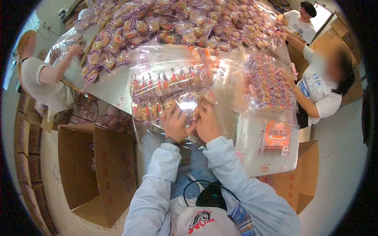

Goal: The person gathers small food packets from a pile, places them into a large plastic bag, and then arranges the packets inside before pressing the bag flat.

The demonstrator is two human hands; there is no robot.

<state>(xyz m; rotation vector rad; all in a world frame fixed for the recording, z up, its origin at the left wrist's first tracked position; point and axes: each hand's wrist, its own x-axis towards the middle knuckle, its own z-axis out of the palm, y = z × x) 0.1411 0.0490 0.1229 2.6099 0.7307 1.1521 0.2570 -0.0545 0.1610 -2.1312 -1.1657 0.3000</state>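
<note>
Filling step, judged under way: a large clear plastic bag of small wrapped snack packets, lying on the grey desk at 12 o'clock, is pinched at its near edge by both hands, left and right; further packets appear needed next.

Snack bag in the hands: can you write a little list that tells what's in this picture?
left hand: pressed on the clear bag
right hand: on the same bag, beside the left
bag contents: rows of wrapped snacks
table: heaped with a snack pile
cardboard box: open, lower left
second bag: held by a co-worker on the right
</note>
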